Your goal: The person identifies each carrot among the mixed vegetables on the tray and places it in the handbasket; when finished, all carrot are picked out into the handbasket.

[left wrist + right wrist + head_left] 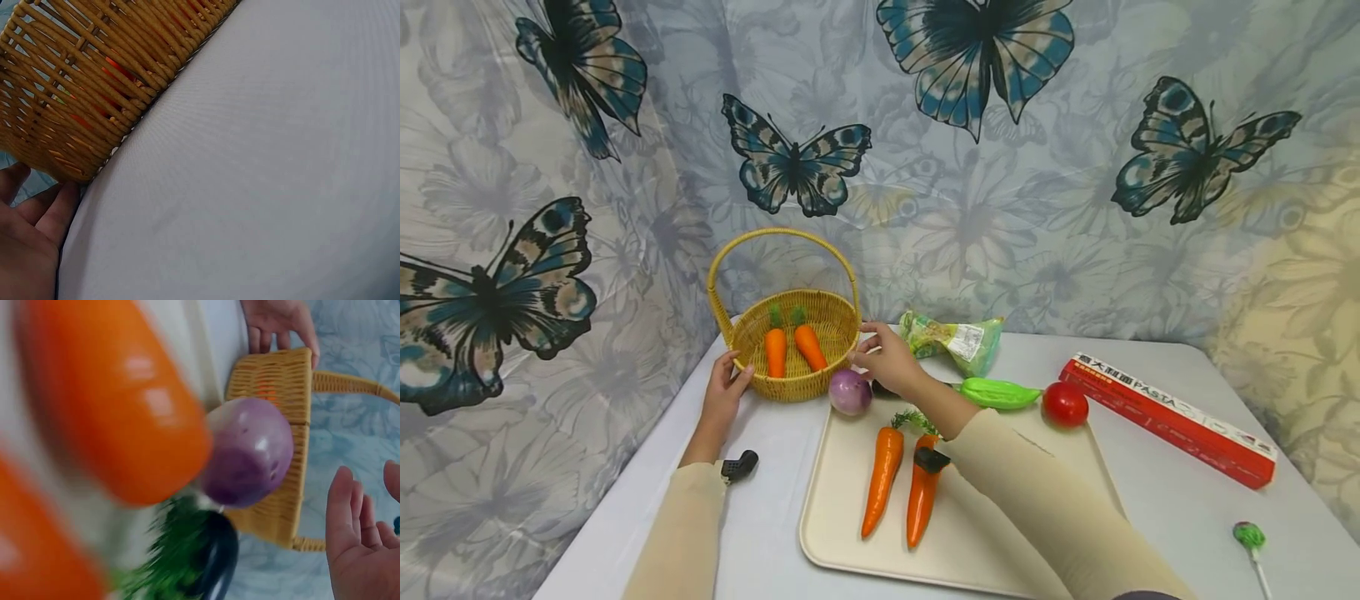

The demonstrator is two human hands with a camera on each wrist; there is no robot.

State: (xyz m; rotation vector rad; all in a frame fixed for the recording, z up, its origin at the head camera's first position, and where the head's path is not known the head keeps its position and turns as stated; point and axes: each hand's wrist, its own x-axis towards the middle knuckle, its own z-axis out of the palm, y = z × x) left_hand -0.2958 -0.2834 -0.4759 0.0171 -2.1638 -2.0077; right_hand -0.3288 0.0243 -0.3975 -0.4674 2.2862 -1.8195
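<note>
A yellow wicker basket with a tall handle holds two small carrots. My left hand touches its left side with extended fingers; in the left wrist view, the fingertips of that hand meet the low edge of the woven wall. Beside the right rim is my right hand, fingers spread and holding nothing. In the right wrist view, that hand is apart from the basket. A purple onion sits in front of the basket's right side.
A beige tray carries two large carrots, a green vegetable and a tomato. A dark eggplant lies near the onion. Behind is a green bag; rightward are a red pasta box and a lollipop.
</note>
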